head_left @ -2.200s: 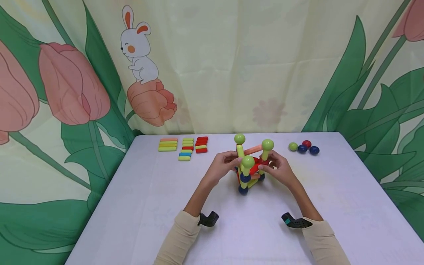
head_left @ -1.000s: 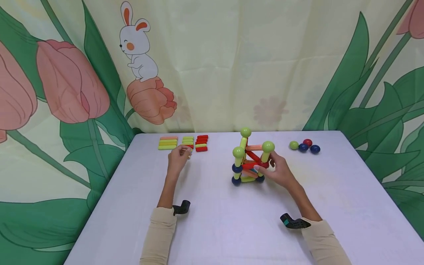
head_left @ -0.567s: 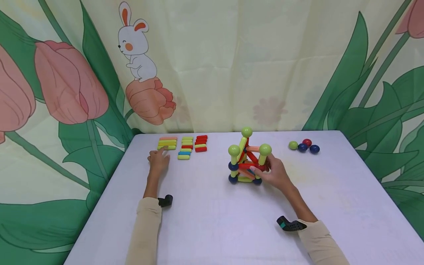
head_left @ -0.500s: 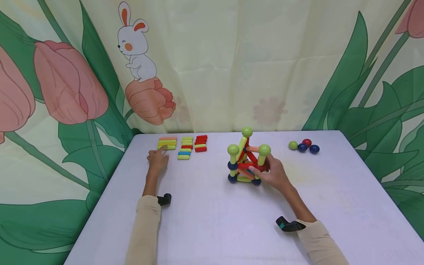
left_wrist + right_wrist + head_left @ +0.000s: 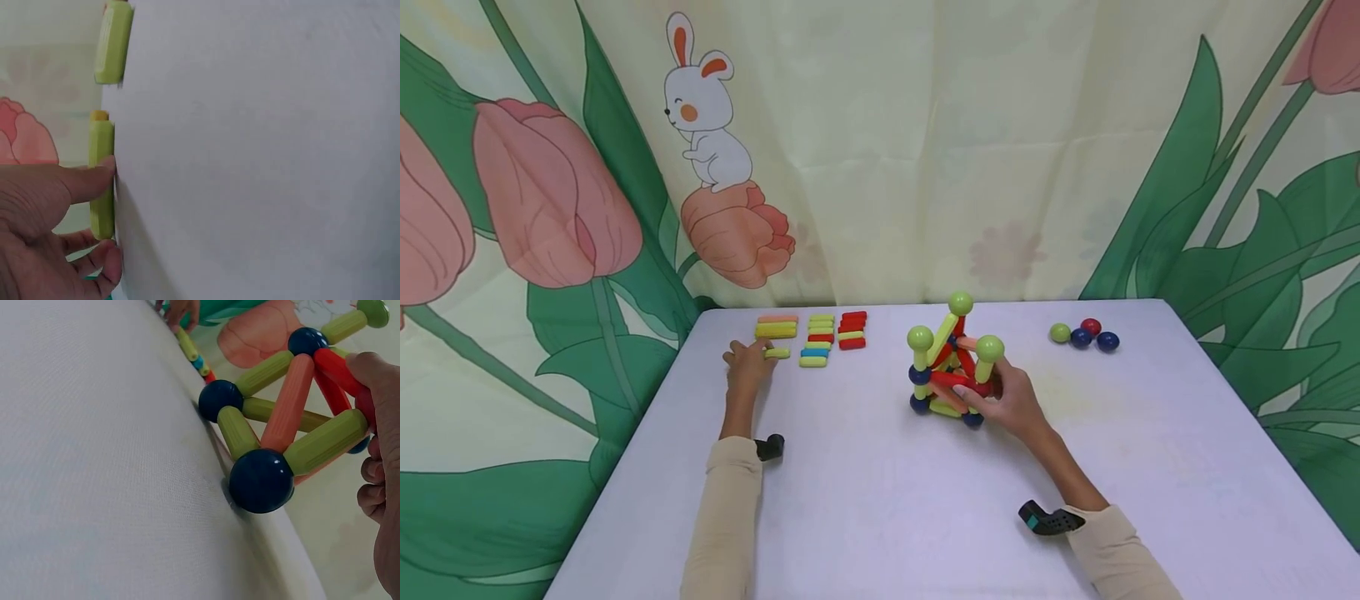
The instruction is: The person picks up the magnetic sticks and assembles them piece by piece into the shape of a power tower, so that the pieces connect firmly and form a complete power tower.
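My left hand pinches a yellow-green stick at the far left of the table; in the left wrist view the thumb lies across the stick, fingers behind it. My right hand grips the built frame of magnetic sticks and balls by its right side, near a red ball and a red stick. Three green balls top the frame, one being the left green ball. Navy balls form its lower corners; the right wrist view shows a near navy ball close over the white tabletop.
At the back left lie a stack of long sticks, a column of short sticks and a group of mostly red sticks. Loose balls sit at the back right. A printed curtain hangs behind the table.
My left hand left the frame, reached the long sticks and drew a yellow-green one nearer, off the stack. My right hand kept its grip while the frame turned and shifted slightly left.
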### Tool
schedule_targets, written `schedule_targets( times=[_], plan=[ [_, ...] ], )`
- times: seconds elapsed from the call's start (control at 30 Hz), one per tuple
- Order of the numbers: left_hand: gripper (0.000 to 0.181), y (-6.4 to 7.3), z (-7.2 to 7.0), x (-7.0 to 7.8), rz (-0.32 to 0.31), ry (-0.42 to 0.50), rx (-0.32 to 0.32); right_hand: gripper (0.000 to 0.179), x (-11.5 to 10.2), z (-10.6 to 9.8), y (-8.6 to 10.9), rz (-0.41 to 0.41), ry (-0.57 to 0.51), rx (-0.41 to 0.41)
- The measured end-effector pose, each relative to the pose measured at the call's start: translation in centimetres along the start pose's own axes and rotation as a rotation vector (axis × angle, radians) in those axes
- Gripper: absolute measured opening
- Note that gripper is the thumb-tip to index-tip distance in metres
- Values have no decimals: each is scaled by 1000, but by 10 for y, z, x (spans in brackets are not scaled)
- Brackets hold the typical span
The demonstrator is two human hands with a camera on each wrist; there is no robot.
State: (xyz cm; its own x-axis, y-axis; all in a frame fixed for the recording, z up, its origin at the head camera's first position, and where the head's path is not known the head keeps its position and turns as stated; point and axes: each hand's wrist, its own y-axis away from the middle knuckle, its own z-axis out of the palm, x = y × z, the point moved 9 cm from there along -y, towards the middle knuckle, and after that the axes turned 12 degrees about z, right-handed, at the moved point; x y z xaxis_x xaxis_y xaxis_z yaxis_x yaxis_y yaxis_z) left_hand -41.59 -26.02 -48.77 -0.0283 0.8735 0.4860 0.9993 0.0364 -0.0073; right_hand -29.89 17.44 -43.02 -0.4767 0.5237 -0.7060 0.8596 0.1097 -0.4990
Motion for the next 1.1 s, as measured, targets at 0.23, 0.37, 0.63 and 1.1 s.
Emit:
schedule_targets(
  times=[0.23,0.37,0.63,1.1],
  plan=[
    [29,13,-16,0,17,-186,-12,70,-6,3,0,-37,-35,-44],
    [33,19,-27,14,85,-178,41,61,-9,8,0,-30,-51,-68],
    [33,42,-19,72,247,347,-35,47,-46,7,5,-81,-61,-92],
    [35,106,26,208,468,907,-245,53,-56,4,7,-77,-99,-82]
  ],
)
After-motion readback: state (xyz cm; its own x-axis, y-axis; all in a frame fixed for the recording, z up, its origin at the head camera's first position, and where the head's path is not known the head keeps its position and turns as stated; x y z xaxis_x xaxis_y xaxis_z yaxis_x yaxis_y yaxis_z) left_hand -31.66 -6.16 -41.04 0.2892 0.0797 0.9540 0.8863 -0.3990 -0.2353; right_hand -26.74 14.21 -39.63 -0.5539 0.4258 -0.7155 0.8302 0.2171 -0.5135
